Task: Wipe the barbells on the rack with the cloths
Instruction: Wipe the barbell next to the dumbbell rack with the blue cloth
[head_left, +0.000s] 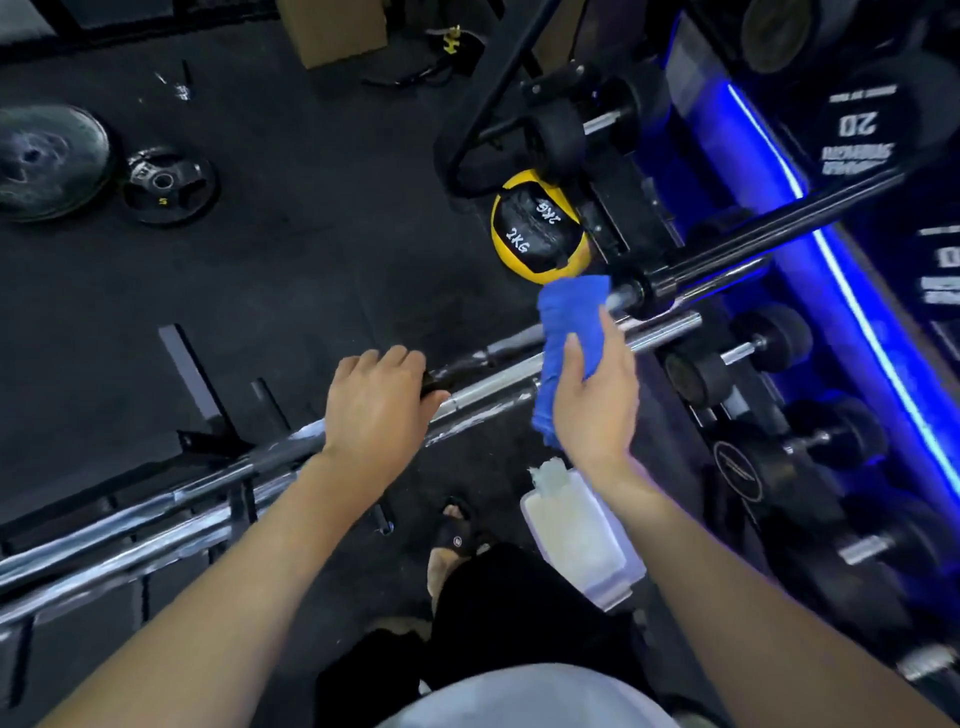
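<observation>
Several chrome barbells (493, 382) lie side by side on a low black rack (208, 441), running from lower left to upper right. My left hand (376, 408) curls over one bar near its middle and grips it. My right hand (597, 400) holds a folded blue cloth (569, 332) and presses it around the bar further right, close to the bar's sleeve end (670, 325). A darker barbell (753, 244) lies just beyond, its collar beside the cloth's top edge.
A yellow and black 2 kg medicine ball (537, 226) sits behind the bars. Weight plates (166, 184) lie on the floor at the left. A dumbbell rack (831, 441) with blue lighting fills the right. A white container (576, 535) rests by my feet.
</observation>
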